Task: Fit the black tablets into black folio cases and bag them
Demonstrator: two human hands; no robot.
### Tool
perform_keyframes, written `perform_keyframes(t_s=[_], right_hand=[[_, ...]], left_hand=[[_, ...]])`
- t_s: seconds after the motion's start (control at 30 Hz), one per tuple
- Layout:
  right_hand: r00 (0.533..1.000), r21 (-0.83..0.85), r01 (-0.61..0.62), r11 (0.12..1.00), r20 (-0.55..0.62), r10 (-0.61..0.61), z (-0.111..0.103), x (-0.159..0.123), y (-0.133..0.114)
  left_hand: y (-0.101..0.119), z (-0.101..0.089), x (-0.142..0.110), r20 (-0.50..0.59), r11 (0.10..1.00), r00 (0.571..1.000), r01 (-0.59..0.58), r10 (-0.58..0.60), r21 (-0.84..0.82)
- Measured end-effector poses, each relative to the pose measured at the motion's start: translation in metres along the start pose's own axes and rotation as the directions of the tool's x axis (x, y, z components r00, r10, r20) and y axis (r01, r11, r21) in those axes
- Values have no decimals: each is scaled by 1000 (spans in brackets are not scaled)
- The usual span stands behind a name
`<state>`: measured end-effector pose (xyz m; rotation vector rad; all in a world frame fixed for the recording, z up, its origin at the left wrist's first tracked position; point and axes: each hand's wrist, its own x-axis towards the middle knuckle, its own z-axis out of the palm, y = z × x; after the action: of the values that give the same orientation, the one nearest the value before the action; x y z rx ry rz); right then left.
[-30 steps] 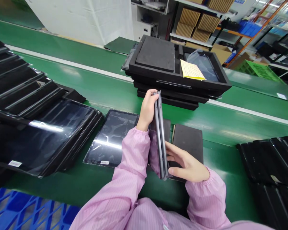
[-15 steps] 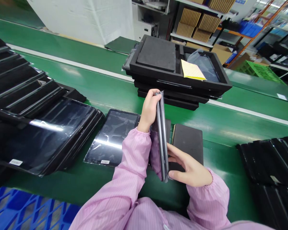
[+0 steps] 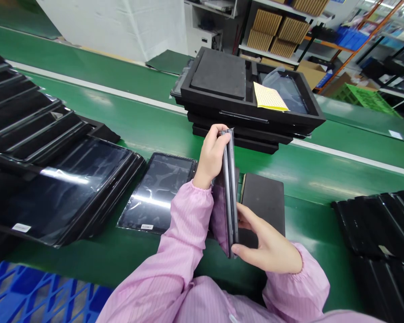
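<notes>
Two thin grey tablets (image 3: 229, 193) stand on edge, pressed face to face, in front of my body. My left hand (image 3: 212, 154) closes over their far upper corner, thumb on the edge. Lower down, my right hand (image 3: 267, 242) grips their near right side, its thumb at the bottom corner and some fingers hidden behind. Just left lies a tablet in clear film (image 3: 160, 188) with a small white label. A flat black pad (image 3: 265, 197) rests to the right, partly behind my right hand.
Black foam trays (image 3: 218, 74) are stacked at the back, with a yellow sheet (image 3: 270, 97) on top. Stacks of film-wrapped tablets (image 3: 70, 188) fill the left. More black wrapped items (image 3: 380, 224) lie at right. A blue crate (image 3: 37, 291) sits lower left.
The two tablets have shifted slightly right and tipped a little, with both hands moving along. My right thumb now sits closer against their lower corner.
</notes>
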<state>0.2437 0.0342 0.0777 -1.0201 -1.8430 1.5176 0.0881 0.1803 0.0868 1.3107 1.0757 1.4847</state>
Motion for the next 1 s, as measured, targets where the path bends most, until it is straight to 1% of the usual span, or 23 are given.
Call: perform_keyframes(t_s=[0.23, 0.5, 0.67, 0.8, 1.0], right_hand=[[998, -79, -56, 995, -1, 56, -2, -4, -3], [1000, -130, -11, 992, 20, 14, -5, -5, -2], [998, -207, 2, 978, 64, 11, -7, -7, -1], [998, -247, 14, 969, 69, 3, -7, -9, -2], [996, -244, 39, 969, 93, -16, -6, -8, -7]], left_hand=[[4, 2, -6, 39, 999, 999, -28, 27, 22], [10, 4, -16, 66, 995, 994, -87, 83, 58], [14, 3, -21, 81, 993, 991, -107, 102, 56], [16, 1, -24, 93, 990, 989, -124, 118, 65], [16, -4, -30, 60, 984, 986, -163, 158, 70]])
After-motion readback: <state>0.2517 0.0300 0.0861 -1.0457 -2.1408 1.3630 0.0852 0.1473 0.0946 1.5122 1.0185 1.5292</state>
